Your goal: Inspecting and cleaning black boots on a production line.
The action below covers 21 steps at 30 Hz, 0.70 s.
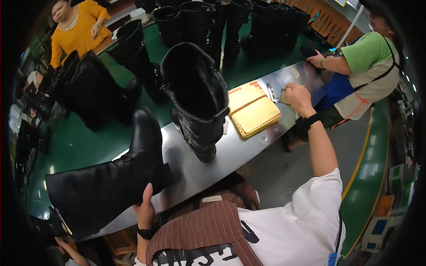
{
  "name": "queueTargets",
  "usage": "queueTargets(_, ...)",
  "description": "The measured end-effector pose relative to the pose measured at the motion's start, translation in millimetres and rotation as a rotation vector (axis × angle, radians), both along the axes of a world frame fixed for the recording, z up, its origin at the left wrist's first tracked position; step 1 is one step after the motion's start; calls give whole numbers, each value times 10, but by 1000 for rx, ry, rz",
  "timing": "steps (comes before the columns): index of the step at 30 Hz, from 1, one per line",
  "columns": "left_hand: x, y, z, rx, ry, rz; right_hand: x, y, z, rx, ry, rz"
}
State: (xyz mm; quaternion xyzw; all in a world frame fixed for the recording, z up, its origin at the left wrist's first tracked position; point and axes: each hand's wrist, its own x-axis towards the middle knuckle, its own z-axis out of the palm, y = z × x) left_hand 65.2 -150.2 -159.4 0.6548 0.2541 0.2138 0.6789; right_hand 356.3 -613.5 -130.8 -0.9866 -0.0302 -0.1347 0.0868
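A tall black leather boot lies on its side at the left, toe pointing away and sole to the right. My left hand holds it from below near the heel, thumb up against the leather; the other fingers are hidden. On the right, my right hand is closed, pinching a small flat olive-brown piece above the metal strip; its exact kind is unclear. Between my hands an upright black boot shows its open top. Two stacks of yellow paper lie side by side, nearer my right hand.
Several black boots stand along the green table. A shiny metal strip forms its near edge. A co-worker in a green sleeve handles a black shoe at the right. Another person in yellow is across the table.
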Motion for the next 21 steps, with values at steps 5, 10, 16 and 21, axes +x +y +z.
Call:
queueTargets(5,-137,113,6,-3,8,-91,-767,685,577,1272,191,140)
queueTargets(10,-357,335,-123,98,-67,-86,-1993,1854,686,1403,558,669)
queueTargets(16,-678,492,-270,196,-116,-47,-1971,3181,350,917,432,756)
queueTargets(21,-786,518,-367,144,-60,-72,-1683,3899,18,893,-26,743)
